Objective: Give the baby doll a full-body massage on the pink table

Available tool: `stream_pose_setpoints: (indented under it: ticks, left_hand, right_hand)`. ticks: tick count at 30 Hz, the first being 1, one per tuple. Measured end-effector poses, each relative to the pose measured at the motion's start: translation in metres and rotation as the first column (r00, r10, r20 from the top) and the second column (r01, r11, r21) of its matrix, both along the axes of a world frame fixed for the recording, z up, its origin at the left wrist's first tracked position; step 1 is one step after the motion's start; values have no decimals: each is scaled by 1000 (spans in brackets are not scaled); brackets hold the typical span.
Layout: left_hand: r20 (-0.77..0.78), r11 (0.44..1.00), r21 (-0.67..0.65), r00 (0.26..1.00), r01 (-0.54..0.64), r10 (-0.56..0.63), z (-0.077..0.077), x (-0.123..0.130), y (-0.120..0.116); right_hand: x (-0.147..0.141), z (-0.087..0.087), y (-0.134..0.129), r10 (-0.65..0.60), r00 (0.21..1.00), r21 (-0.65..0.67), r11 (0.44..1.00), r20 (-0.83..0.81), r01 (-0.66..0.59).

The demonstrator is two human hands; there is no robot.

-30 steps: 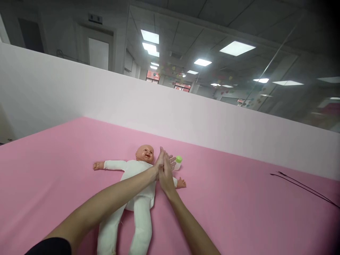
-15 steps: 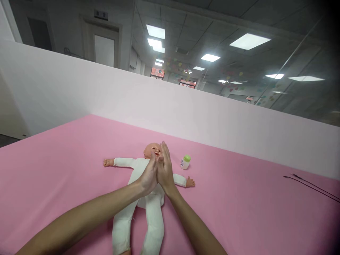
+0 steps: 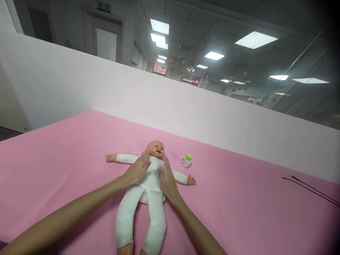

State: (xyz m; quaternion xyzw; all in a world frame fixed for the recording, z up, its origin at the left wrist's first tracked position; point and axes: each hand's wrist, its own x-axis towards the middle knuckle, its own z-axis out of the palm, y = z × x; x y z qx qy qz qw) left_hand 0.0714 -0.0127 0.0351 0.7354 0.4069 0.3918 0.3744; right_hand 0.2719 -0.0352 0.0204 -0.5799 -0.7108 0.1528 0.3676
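**Doll:** a baby doll (image 3: 150, 179) lies on its back between the two hands. Its long axis runs from the head, on the far side, to the legs, which point back toward the person, and its arms stretch straight out sideways.

**Doll's make:** a smooth, shiny vinyl head (image 3: 156, 150), vinyl hands and feet, and a soft stuffed body in creased white cloth, with a visible seam on one leg.

**Left hand:** the left hand (image 3: 136, 170) is open, fingers loosely spread, laid on the doll's chest from the near left side. It holds nothing and is the nearer hand to the doll's outstretched arm on that side.

**Right hand:** the right hand (image 3: 166, 181) is open too, its fingers against the doll's other flank — flat, not closed on the cloth. It is the nearer hand to the bottle.

**Bottle:** a small white plastic bottle (image 3: 186, 160) with a green cap stands upright just beyond the doll's arm, near the head.

**Surface:** a smooth pink sheet (image 3: 66, 177) lies under the doll, a white partition (image 3: 170, 106) stands past the head, and thin black cords (image 3: 310, 190) lie well off to the right — apart from everything else.
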Motion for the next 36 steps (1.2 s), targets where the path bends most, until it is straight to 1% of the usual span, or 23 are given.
stream_pose_setpoints:
  ticks: [1, 2, 4, 5, 7, 9, 10, 11, 12, 14, 16, 18, 19, 20, 21, 23, 25, 27, 29, 31, 33, 35, 36]
  left_hand:
    - [-132, 1000, 10, 991, -12, 13, -13, -8, 6]
    - [-254, 999, 36, 966, -30, 39, -26, -15, 11]
    - [-438, 986, 150, 889, -77, 136, -46, -31, 18]
    - [-486, 967, 229, 848, -108, 210, -52, -39, 20]
    - [-525, 914, 375, 776, -157, 348, -60, -53, 22]
    - [-530, 875, 448, 735, -181, 423, -59, -63, 22]
    - [-524, 868, 458, 731, -190, 437, -56, -65, 22]
    - [-512, 870, 453, 742, -194, 432, -51, -64, 22]
    - [-492, 880, 436, 770, -187, 407, -46, -59, 21]
    - [-437, 919, 374, 849, -129, 297, -34, -43, 18]
    - [-392, 957, 288, 909, -26, 142, -23, -23, 14]
    - [-382, 976, 208, 924, 60, 25, -18, -7, 11]
    - [-388, 981, 179, 921, 79, -4, -18, -2, 11]
    - [-402, 984, 160, 916, 80, -9, -20, -1, 12]
    - [-423, 987, 145, 906, 64, 3, -23, -4, 13]
    - [-491, 989, 147, 869, 11, 64, -33, -17, 17]
    - [-559, 973, 226, 812, -44, 167, -44, -38, 22]
    - [-588, 930, 359, 755, -78, 290, -53, -60, 25]
    - [-577, 876, 468, 711, -115, 402, -57, -79, 27]
    - [-562, 847, 508, 685, -158, 465, -55, -96, 29]
    - [-541, 840, 496, 677, -223, 499, -48, -113, 30]
    - [-540, 852, 436, 673, -290, 505, -41, -131, 31]
    - [-549, 869, 384, 679, -313, 487, -38, -140, 32]
  right_hand:
    - [7, -12, 0, 14, 998, -33, 999, 65, -12]
    - [14, -22, -1, 19, 991, -52, 999, 136, -12]
    - [30, -36, -3, -2, 959, -52, 998, 284, 17]
    - [39, -39, -5, -29, 935, -35, 998, 353, 44]
    - [59, -41, -8, -98, 883, 11, 994, 459, 104]
    - [74, -40, -11, -163, 844, 52, 986, 510, 159]
    - [79, -38, -11, -189, 837, 66, 981, 513, 181]
    - [80, -35, -12, -203, 840, 72, 978, 502, 193]
    - [78, -32, -11, -206, 853, 74, 978, 479, 195]
    - [66, -25, -9, -167, 899, 68, 986, 406, 152]
    - [46, -20, -6, -62, 941, 44, 998, 332, 50]
    - [27, -18, -4, 63, 954, 6, 998, 292, -67]
    - [21, -19, -3, 105, 952, -10, 994, 286, -107]
    - [18, -21, -3, 123, 950, -21, 992, 288, -123]
    - [18, -24, -2, 117, 949, -30, 993, 293, -113]
    - [27, -31, -2, 56, 945, -39, 998, 321, -46]
    - [44, -37, -3, -14, 922, -23, 999, 387, 25]
    - [64, -41, -4, -80, 880, 20, 997, 468, 79]
    - [82, -40, -6, -132, 843, 46, 991, 522, 127]
    - [98, -34, -9, -181, 833, 51, 982, 522, 182]
    - [115, -24, -14, -266, 821, 73, 961, 506, 267]
    - [133, -15, -20, -395, 772, 91, 909, 499, 407]
    - [141, -11, -22, -448, 748, 68, 875, 490, 480]
